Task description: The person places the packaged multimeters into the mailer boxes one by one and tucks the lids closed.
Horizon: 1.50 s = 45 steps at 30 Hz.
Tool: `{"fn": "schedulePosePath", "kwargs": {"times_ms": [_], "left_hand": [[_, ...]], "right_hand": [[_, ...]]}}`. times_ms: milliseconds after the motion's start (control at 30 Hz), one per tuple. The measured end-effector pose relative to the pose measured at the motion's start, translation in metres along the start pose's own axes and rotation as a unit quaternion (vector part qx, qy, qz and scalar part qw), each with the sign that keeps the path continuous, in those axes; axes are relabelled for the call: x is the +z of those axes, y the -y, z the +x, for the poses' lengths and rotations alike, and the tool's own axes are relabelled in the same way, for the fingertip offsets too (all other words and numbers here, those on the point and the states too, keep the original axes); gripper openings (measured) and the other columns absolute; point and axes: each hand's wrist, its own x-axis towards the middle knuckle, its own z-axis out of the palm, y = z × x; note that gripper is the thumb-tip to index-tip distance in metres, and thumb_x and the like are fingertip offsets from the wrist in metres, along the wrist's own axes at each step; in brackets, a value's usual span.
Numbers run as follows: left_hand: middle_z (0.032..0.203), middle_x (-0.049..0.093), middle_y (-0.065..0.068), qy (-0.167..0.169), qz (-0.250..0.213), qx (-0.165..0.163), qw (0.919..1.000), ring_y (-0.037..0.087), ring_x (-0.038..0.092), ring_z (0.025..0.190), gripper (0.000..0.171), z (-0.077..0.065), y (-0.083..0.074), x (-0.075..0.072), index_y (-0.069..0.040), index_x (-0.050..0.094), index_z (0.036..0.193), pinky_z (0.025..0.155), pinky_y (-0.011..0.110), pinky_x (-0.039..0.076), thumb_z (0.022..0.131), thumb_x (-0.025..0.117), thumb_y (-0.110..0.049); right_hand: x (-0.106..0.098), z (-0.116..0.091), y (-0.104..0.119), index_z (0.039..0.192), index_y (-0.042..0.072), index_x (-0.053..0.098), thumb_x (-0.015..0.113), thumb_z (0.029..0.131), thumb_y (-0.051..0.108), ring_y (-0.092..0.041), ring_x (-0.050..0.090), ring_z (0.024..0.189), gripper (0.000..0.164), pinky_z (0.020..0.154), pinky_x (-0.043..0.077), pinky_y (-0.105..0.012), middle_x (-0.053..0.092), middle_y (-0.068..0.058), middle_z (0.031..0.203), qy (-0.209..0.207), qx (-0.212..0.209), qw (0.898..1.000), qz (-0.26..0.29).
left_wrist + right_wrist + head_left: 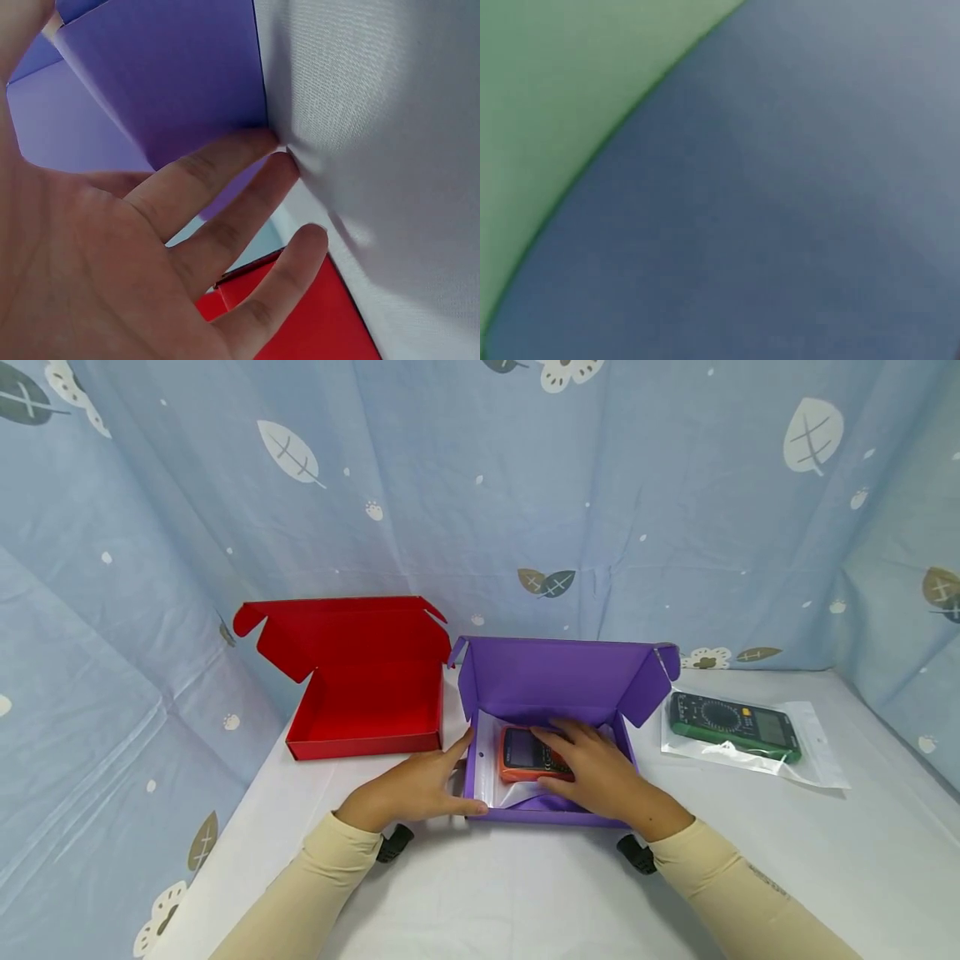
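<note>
An orange multimeter (525,756) in a clear plastic bag (487,768) lies inside an open purple box (551,672) in the head view. My right hand (596,772) reaches into that box and holds the meter's right part, thumb at its near side and fingers over its far side. My left hand (420,785) rests against the box's left wall, thumb along the front edge. In the left wrist view, the left hand's extended fingers (247,199) lie beside the purple wall (172,75). The right wrist view shows only blurred blue and green surfaces.
To the left stands an open red box (367,693), its lid raised. A green multimeter (735,727) in a clear bag (817,752) lies on the white tablecloth (517,893) at the right. Behind everything hangs a blue patterned curtain (465,527).
</note>
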Motion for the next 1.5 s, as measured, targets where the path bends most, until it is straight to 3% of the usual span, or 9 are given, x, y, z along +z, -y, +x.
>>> {"fn": "schedulePosePath", "kwargs": {"times_ms": [200,467,667,933,1233,1500], "left_hand": [[0.145,0.056,0.01,0.003,0.01,-0.003,0.9999,0.023,0.06,0.124,0.122,0.001,-0.002,-0.001,-0.024,0.004,0.162,0.106,0.042,0.049,0.073,0.067,-0.078],[0.146,0.055,0.011,0.002,-0.002,-0.002,1.0,0.023,0.06,0.125,0.121,0.001,-0.001,0.0,-0.021,0.006,0.162,0.107,0.043,0.048,0.074,0.069,-0.075],[0.145,0.056,0.01,0.002,-0.013,-0.007,0.9999,0.022,0.059,0.126,0.122,-0.002,0.0,0.001,-0.022,0.005,0.162,0.107,0.042,0.047,0.074,0.071,-0.074],[0.154,0.046,0.008,0.002,-0.019,-0.004,0.9998,0.023,0.054,0.134,0.119,-0.002,0.0,0.001,-0.023,0.008,0.162,0.111,0.044,0.044,0.074,0.071,-0.074],[0.152,0.05,0.008,-0.001,-0.003,-0.004,1.0,0.022,0.056,0.132,0.121,0.002,0.0,0.001,-0.023,0.008,0.162,0.109,0.043,0.046,0.072,0.069,-0.077],[0.154,0.047,0.008,-0.001,-0.007,-0.008,0.9999,0.023,0.053,0.135,0.121,0.001,-0.001,0.001,-0.024,0.008,0.162,0.11,0.044,0.045,0.073,0.07,-0.076]], "right_hand": [[-0.015,-0.014,0.003,0.132,0.016,0.065,0.076,0.089,0.032,-0.031,0.055,0.125,0.048,0.103,0.048,-0.053,0.06,-0.009,0.134,-0.082,-0.015,0.996,0.022],[-0.036,-0.027,0.003,0.114,0.011,0.075,0.079,0.084,0.015,-0.023,0.059,0.107,0.03,0.087,0.052,-0.044,0.067,-0.005,0.114,-0.195,-0.031,0.979,0.05],[-0.048,-0.033,0.001,0.105,0.006,0.077,0.074,0.083,0.002,-0.022,0.061,0.1,0.023,0.083,0.05,-0.034,0.07,-0.006,0.104,-0.292,-0.011,0.954,0.065],[-0.055,-0.037,-0.01,0.1,0.001,0.076,0.067,0.085,-0.006,-0.027,0.061,0.097,0.019,0.087,0.043,-0.024,0.07,-0.012,0.1,-0.373,0.033,0.92,0.112],[-0.051,-0.039,-0.027,0.097,-0.006,0.068,0.059,0.088,-0.004,-0.024,0.054,0.088,0.013,0.08,0.04,-0.028,0.061,-0.02,0.096,-0.417,0.093,0.894,0.137],[-0.048,-0.038,-0.035,0.115,-0.01,0.05,0.054,0.093,-0.001,-0.016,0.049,0.097,0.024,0.087,0.038,-0.026,0.053,-0.022,0.108,-0.389,0.191,0.879,0.2]]}}
